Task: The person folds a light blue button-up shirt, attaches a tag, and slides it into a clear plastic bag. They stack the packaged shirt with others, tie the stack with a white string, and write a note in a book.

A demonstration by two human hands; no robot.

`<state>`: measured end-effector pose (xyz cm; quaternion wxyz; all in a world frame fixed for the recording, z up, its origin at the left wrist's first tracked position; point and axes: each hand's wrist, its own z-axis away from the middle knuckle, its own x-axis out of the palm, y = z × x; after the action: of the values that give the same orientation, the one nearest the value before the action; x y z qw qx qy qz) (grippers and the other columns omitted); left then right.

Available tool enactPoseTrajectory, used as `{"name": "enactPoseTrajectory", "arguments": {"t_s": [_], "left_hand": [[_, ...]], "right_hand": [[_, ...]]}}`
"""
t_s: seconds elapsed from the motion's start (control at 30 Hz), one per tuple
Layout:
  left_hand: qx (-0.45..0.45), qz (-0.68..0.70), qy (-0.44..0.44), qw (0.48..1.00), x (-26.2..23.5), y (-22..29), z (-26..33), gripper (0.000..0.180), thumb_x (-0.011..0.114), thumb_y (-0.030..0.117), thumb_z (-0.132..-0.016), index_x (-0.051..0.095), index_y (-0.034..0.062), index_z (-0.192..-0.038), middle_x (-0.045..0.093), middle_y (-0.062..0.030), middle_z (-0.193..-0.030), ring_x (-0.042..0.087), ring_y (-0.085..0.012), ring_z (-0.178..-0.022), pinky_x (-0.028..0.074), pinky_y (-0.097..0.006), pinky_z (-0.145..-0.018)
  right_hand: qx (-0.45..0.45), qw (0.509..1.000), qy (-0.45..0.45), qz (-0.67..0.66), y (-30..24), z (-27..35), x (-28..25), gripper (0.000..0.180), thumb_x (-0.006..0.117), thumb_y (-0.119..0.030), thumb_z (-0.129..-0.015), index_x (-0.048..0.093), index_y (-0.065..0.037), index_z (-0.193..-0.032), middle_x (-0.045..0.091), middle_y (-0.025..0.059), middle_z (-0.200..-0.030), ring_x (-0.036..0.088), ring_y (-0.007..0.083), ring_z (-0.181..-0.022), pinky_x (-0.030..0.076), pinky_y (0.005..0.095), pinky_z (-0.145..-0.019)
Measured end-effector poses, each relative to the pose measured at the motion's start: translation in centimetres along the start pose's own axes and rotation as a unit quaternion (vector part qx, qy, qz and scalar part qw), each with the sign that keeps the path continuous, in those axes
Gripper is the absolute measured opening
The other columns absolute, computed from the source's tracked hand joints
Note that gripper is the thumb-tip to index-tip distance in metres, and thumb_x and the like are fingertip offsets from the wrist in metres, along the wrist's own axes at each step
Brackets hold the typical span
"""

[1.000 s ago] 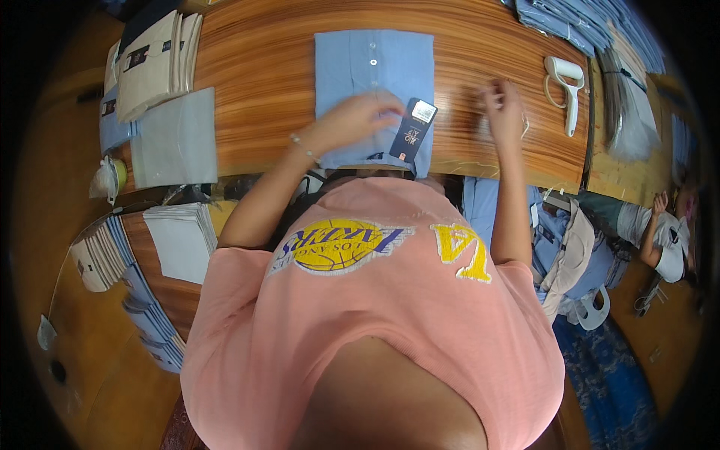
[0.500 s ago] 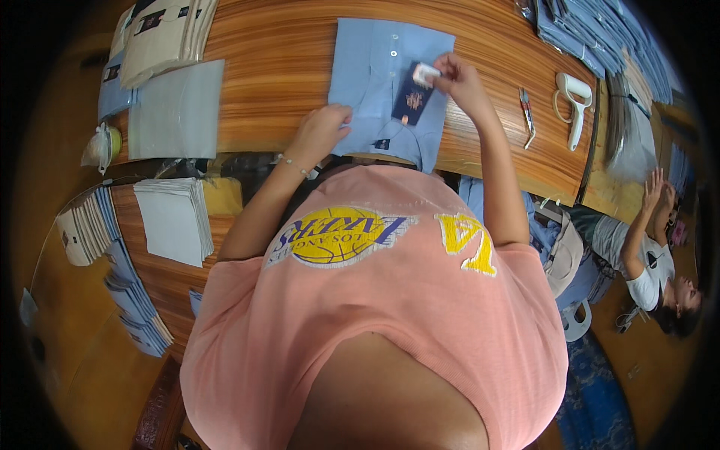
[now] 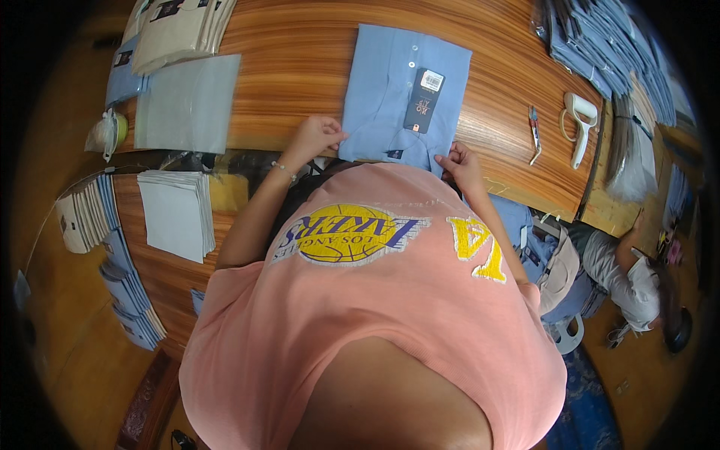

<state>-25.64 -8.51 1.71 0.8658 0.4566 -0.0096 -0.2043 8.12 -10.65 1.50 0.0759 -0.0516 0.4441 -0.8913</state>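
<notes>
Head view: light-blue, folded, buttoned cloth shirt (image 3: pixel 367 94) lies on the striped wood-grain bench (image 3: pixel 292 67) before me.
My right fingers (image 3: pixel 444 160) bunch nearly together at its near right corner, my left fingers (image 3: pixel 337 137) curl loosely by its left edge; I cannot tell whether either grips cloth. It should feel light and soft, easily creased, best held by both side edges; the dark, stiff-looking rectangular card tag (image 3: pixel 422 107) could slide. My pink cloth T-shirt (image 3: pixel 322 315) hides part of the near edge.

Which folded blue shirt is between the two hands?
The shirt lying by itself between the left hand and right hand, with the dark tag on its front. Other blue clothes sit in piles farther off.
</notes>
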Motion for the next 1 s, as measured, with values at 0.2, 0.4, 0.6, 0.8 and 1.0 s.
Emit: {"name": "enactPoseTrajectory", "arguments": {"t_s": [0.2,0.4,0.6,0.8,1.0], "left_hand": [[0.054,-0.018,0.052,0.997,1.3,-0.3,0.7,0.022,0.068,0.005,-0.080,0.047,0.0042,-0.084,0.059,-0.0025,-0.072,0.055,-0.0074,-0.062,0.043,-0.022,-0.054],[0.086,-0.106,0.026,0.990,2.0,0.0,2.1,0.029,0.071,-0.001,-0.073,0.047,0.0041,-0.087,0.051,-0.0032,-0.063,0.050,-0.0063,-0.056,0.039,-0.021,-0.050],[0.094,-0.118,-0.026,0.988,1.7,0.6,2.5,0.030,0.068,-0.001,-0.075,0.052,0.0055,-0.099,0.049,-0.0030,-0.061,0.047,-0.0053,-0.054,0.037,-0.021,-0.049],[0.138,-0.056,0.028,0.989,1.5,0.0,1.0,0.031,0.065,0.001,-0.080,0.050,0.0058,-0.107,0.049,-0.0011,-0.075,0.048,-0.0054,-0.066,0.041,-0.019,-0.059],[0.123,0.031,0.109,0.986,-0.6,1.4,-3.9,0.033,0.069,0.009,-0.080,0.053,-0.0022,-0.107,0.059,-0.0059,-0.087,0.057,-0.0090,-0.076,0.048,-0.022,-0.065]], "right_hand": [[-0.077,0.996,0.036,0.016,2.5,-0.4,0.0,0.031,0.070,0.003,-0.074,0.052,-0.001,-0.099,0.058,0.0002,-0.067,0.052,0.0072,-0.055,0.040,0.0195,-0.048],[-0.123,0.984,0.064,0.107,2.3,0.5,0.3,0.031,0.069,0.007,-0.072,0.048,-0.005,-0.092,0.049,-0.0023,-0.067,0.044,0.0036,-0.056,0.035,0.0192,-0.049],[-0.077,0.990,0.032,0.115,2.1,0.5,0.0,0.026,0.070,0.006,-0.072,0.052,-0.006,-0.086,0.043,-0.0045,-0.065,0.039,0.0028,-0.055,0.033,0.0192,-0.050],[-0.112,0.989,-0.014,0.100,1.2,-1.2,-1.3,0.031,0.070,0.004,-0.073,0.050,-0.006,-0.095,0.046,-0.0029,-0.064,0.043,0.0036,-0.057,0.035,0.0199,-0.050],[-0.134,0.984,0.087,0.083,-2.9,-3.4,-1.3,0.032,0.067,0.002,-0.077,0.051,-0.003,-0.104,0.054,0.0007,-0.067,0.050,0.0068,-0.058,0.041,0.0225,-0.051]]}}
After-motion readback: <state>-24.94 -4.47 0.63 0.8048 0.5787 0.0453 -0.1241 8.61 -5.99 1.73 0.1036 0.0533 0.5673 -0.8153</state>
